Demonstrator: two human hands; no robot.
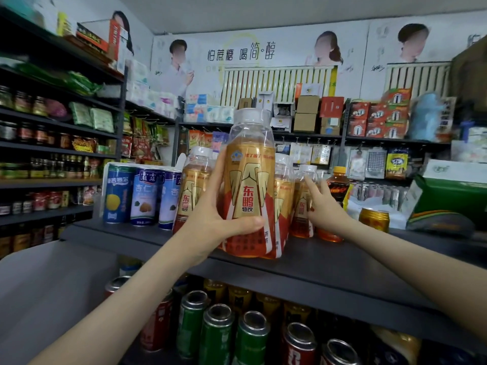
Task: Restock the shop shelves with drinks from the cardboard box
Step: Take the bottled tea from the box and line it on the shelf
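The drink bottle (247, 185) is gripped in my left hand (210, 214), thumb across the lower label and fingers wrapped round the far side. Its base is right at the front edge of the dark shelf (342, 275), though I cannot tell whether it rests there yet. My right hand (325, 209) is unclenched, its straight fingers pressed against a matching bottle (299, 206) toward the shelf's right. To do this well, I should nudge that bottle back to clear a slot. Then I set mine down upright, label forward, and slide it in from the edge, clear of the blue cans (118, 196) at the left end. I let go only once it stands flat.
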